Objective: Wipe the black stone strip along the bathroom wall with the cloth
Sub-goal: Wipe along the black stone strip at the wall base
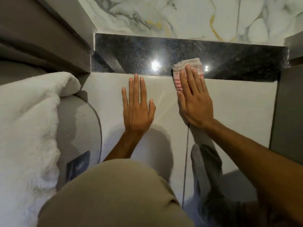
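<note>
A glossy black stone strip (131,54) runs across the view between the marbled tile above and a pale tile below, with light spots reflected in it. A folded cloth with red and white stripes (186,66) lies on the strip's right half, over its lower edge. My right hand (195,99) presses flat on the cloth, fingers straight, the palm resting on the pale tile. My left hand (137,104) lies flat and spread on the pale tile just below the strip, holding nothing; its fingertips reach the strip's edge.
A white fluffy towel (27,125) and a grey ribbed object (78,128) sit at the left. Marbled tile (164,15) fills the top. Grey frame edges stand at upper left (49,38) and at right (288,112). My knee in beige fabric (114,194) fills the bottom.
</note>
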Demonstrator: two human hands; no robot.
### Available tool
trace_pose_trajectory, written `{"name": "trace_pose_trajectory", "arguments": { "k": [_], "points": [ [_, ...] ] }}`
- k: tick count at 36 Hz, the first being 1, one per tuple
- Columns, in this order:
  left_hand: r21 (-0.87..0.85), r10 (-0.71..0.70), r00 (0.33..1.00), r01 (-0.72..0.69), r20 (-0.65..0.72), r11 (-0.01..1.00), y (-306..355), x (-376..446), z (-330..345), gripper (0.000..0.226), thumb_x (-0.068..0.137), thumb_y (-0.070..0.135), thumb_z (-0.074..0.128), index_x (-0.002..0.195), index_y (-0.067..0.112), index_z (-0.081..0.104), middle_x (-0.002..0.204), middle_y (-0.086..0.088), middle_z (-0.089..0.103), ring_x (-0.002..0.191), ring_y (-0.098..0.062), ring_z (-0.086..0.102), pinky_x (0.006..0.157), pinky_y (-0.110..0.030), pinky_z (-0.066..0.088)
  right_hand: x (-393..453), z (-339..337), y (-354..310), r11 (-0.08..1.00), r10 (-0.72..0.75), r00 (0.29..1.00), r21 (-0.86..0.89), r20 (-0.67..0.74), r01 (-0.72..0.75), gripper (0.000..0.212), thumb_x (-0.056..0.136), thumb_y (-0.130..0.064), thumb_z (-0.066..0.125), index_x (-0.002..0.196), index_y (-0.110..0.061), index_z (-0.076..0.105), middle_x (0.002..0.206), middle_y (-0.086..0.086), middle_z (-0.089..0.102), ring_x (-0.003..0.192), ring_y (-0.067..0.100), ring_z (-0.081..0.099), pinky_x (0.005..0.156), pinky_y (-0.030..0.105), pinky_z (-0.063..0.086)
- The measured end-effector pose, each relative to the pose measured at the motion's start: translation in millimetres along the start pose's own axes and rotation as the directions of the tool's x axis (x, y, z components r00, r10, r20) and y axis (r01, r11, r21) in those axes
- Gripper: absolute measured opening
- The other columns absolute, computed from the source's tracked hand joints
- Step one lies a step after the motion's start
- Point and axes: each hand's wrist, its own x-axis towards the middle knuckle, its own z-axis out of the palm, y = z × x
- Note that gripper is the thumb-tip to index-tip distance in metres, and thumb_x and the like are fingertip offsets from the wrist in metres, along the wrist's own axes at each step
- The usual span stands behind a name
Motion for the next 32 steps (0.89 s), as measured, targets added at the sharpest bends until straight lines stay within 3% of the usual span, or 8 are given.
{"name": "trace_pose_trajectory", "arguments": {
  "k": [4,10,15,19,22,27,32],
  "points": [
    [-0.013,0.056,0.998,-0.055,0.026,0.998,8.1,0.1,2.8,0.071,0.113,0.043,0.035,0.172,0.004,0.023,0.179,-0.02,0.024,0.166,-0.039,0.025,0.135,-0.058,0.02,28.6,-11.3,-1.9,0.988,0.155,0.988,0.017,-0.017,-0.155,0.064,0.119,-0.034,0.031,0.174,-0.009,0.011,0.184,0.013,0.007,0.172,0.028,0.006,0.142,0.049,0.01],
    [-0.012,0.084,0.996,-0.084,0.041,0.996,7.3,1.3,7.8,0.072,0.113,0.046,0.027,0.173,0.006,0.018,0.18,-0.019,0.022,0.167,-0.038,0.023,0.136,-0.056,0.015,80.5,-10.1,-25.6,0.96,0.278,0.959,0.05,-0.057,-0.275,0.067,0.117,-0.042,0.022,0.174,-0.008,0.009,0.184,0.015,0.006,0.172,0.03,0.005,0.142,0.046,0.004],
    [0.014,0.148,0.988,-0.149,0.039,0.989,7.5,-0.7,1.6,0.069,0.117,0.047,0.023,0.173,0.005,0.018,0.179,-0.02,0.024,0.166,-0.04,0.025,0.135,-0.059,0.025,48.5,-4.3,-26.6,0.984,0.164,0.986,0.074,-0.044,-0.16,0.064,0.119,-0.038,0.03,0.174,-0.009,0.014,0.183,0.013,0.01,0.172,0.031,0.009,0.141,0.047,0.005],
    [-0.084,0.198,0.976,-0.191,0.09,0.978,7.9,1.3,-7.2,0.072,0.116,0.046,0.027,0.173,0.006,0.013,0.181,-0.02,0.015,0.168,-0.039,0.016,0.136,-0.061,0.021,1.7,-6.2,-8.4,0.995,0.097,0.995,0.038,-0.027,-0.096,0.064,0.118,-0.041,0.029,0.174,-0.013,0.013,0.184,0.01,0.011,0.172,0.029,0.01,0.142,0.049,0.012],
    [-0.157,0.208,0.97,-0.188,0.124,0.97,8.3,2.3,-13.4,0.073,0.114,0.045,0.03,0.174,0.007,0.011,0.183,-0.018,0.009,0.17,-0.035,0.009,0.136,-0.062,0.015,-14.2,-11.0,9.9,0.969,0.242,0.969,0.052,-0.046,-0.24,0.065,0.118,-0.042,0.024,0.174,-0.013,0.01,0.184,0.01,0.008,0.172,0.029,0.008,0.142,0.048,0.011],
    [-0.178,0.207,0.97,-0.182,0.132,0.967,9.5,3.4,-14.6,0.075,0.112,0.046,0.031,0.174,0.008,0.012,0.183,-0.017,0.008,0.17,-0.035,0.007,0.137,-0.062,0.012,16.8,-20.4,43.0,0.857,0.515,0.854,0.017,-0.069,-0.515,0.064,0.119,-0.036,0.022,0.174,-0.008,0.003,0.184,0.012,0.001,0.172,0.028,0.001,0.142,0.045,0.005],
    [-0.151,0.213,0.972,-0.196,0.1,0.969,7.1,5.7,-6.2,0.081,0.108,0.047,0.038,0.174,0.009,0.011,0.183,-0.018,0.007,0.171,-0.034,0.006,0.139,-0.053,-0.001,66.2,-18.8,25.1,0.791,0.61,0.782,0.035,-0.131,-0.611,0.066,0.117,-0.039,0.015,0.173,-0.005,0.007,0.183,0.015,0.006,0.172,0.031,0.005,0.141,0.046,0.004]
  ]
}}
